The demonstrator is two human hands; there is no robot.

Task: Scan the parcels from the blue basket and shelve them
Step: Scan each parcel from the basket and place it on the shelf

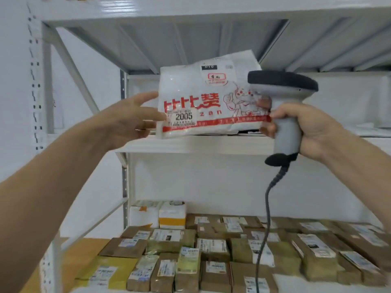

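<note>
At the white metal shelf (190, 144), touches with straight fingers of the open left hand (131, 117) the left edge of a white plastic mailer parcel with red print (203, 102), which stands upright on it. Grips in the right hand (311, 130) a grey-and-black corded barcode scanner (285, 96), just beside the parcel's right edge. Below, brown labelled cardboard parcels (213, 246) in rows.

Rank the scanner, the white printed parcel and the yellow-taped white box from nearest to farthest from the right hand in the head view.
1. Scanner, gripped in the right hand.
2. White printed parcel, just left, on the shelf.
3. Yellow-taped white box, far below, to the left.
</note>
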